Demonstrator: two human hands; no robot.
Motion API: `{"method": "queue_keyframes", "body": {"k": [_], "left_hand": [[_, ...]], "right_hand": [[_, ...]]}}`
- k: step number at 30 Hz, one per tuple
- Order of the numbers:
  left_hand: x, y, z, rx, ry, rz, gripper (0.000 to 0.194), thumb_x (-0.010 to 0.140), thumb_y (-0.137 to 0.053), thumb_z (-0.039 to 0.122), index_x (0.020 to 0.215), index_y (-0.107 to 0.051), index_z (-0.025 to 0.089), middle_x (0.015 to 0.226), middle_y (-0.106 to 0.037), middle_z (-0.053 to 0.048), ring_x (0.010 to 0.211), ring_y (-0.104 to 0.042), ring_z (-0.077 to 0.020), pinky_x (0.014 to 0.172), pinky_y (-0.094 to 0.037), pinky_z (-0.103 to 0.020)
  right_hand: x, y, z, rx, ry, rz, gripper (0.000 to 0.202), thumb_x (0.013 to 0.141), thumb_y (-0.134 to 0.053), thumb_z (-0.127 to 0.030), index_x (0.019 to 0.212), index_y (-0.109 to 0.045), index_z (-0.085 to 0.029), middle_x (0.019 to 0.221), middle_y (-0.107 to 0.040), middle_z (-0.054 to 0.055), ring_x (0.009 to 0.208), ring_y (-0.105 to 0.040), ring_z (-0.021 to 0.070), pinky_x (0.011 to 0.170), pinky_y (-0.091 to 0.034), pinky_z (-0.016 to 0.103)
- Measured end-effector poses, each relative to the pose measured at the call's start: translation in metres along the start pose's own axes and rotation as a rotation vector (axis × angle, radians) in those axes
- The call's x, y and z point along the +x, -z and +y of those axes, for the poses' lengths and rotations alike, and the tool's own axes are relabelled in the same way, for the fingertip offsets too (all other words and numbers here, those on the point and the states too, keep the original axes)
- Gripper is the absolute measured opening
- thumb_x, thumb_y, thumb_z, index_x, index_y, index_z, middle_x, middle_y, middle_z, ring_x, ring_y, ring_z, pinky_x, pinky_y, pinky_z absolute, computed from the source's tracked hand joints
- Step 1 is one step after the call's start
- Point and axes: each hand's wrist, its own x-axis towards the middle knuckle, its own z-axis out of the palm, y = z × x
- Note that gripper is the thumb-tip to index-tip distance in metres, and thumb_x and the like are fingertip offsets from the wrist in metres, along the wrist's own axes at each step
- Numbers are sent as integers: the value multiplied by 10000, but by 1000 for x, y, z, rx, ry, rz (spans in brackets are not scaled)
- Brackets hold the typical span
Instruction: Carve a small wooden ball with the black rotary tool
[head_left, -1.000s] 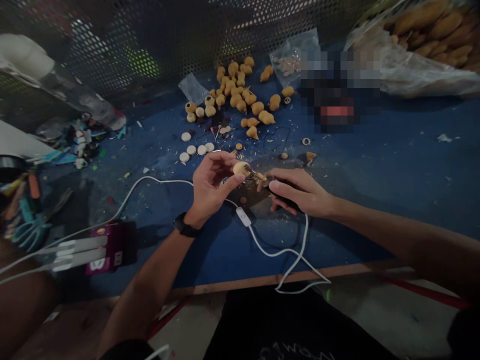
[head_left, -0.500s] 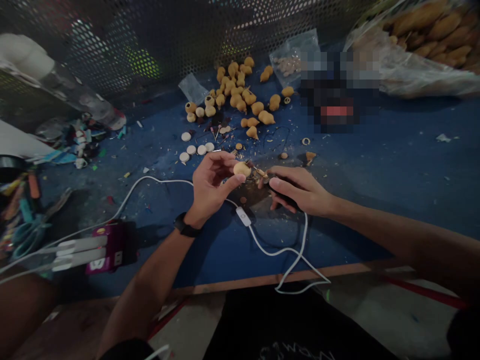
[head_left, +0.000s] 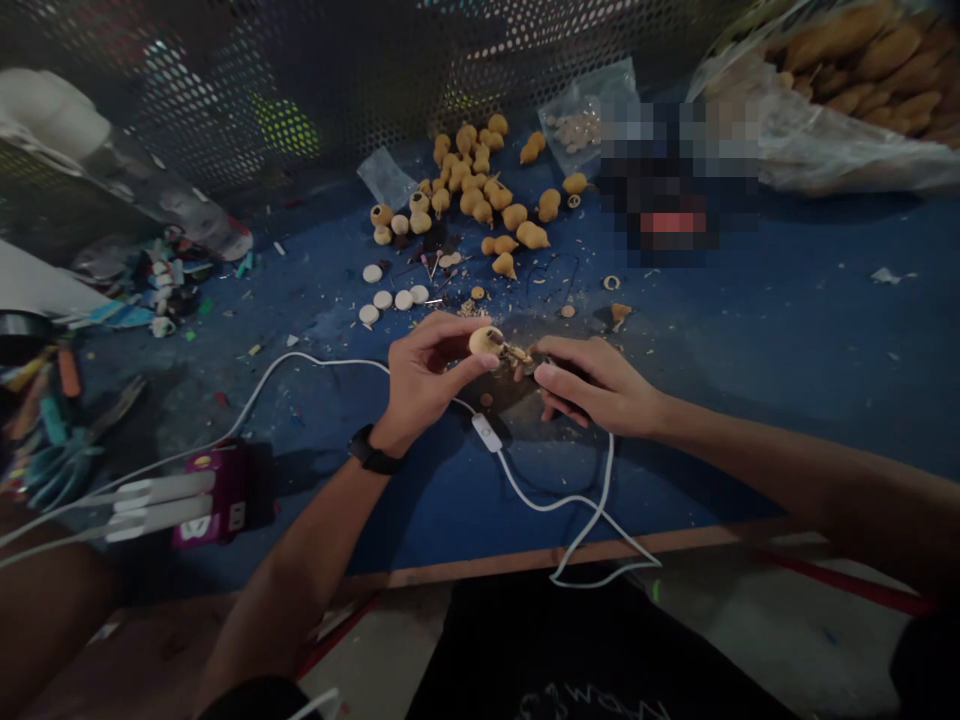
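Between the thumb and fingers of my left hand (head_left: 433, 372) is a small pale gourd (head_left: 485, 343) with a dark opening facing right. My right hand (head_left: 592, 383) grips a dark rotary tool (head_left: 571, 376), its brass-coloured front end (head_left: 519, 354) pointing left at the opening. The tip is at or just inside the opening; I cannot tell which. A white cable (head_left: 609, 470) runs from the tool, with an inline switch (head_left: 487, 432) below my hands.
Several small gourds (head_left: 472, 185) and white discs (head_left: 382, 300) lie beyond my hands. A plastic bag of gourds (head_left: 847, 150) is at the back right. Hand tools (head_left: 56, 430) and a purple power box (head_left: 217, 495) stand left, and a clear tube (head_left: 187, 210) back left.
The gourd has turned so its opening shows more, and it has shifted slightly right. The tool's tip has come closer to the opening. My left fingers have lowered slightly.
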Motion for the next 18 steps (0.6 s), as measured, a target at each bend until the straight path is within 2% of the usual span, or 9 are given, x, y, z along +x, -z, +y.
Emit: {"method": "queue_keyframes", "body": {"k": [3, 6, 11, 18], "left_hand": [[-1, -1, -1, -19, -13, -3, 345, 719, -976, 310, 1014, -808, 248, 1033, -792, -31, 883, -771, -151, 750, -642, -279], [-3, -2, -1, -29, 25, -14, 372, 721, -976, 358, 986, -757, 215, 1077, -816, -59, 931, -795, -185, 776, -656, -311], [-4, -1, 0, -15, 96, 2, 471, 649, -1010, 417, 959, -732, 198, 901, -824, -37, 813, -800, -183, 732, -657, -304], [0, -2, 3, -43, 52, 61, 508, 542, -1049, 426, 845, -722, 182, 807, -808, -9, 727, -790, -162, 667, -621, -250]], "right_hand": [[0, 0, 0, -11, -5, 5, 357, 1073, -515, -494, 843, -526, -222, 537, -491, -90, 452, -532, 83, 579, -580, 239], [-1, 0, 0, -26, -2, 2, 363, 1076, -509, -488, 827, -520, -224, 543, -502, -83, 466, -550, 86, 576, -570, 230], [-1, 1, 1, -69, 24, -15, 345, 1081, -509, -466, 844, -540, -217, 554, -532, -74, 471, -559, 91, 567, -536, 227], [-1, 2, 3, -101, 53, -37, 355, 1086, -510, -474, 856, -550, -208, 560, -537, -72, 486, -558, 91, 578, -489, 227]]}}
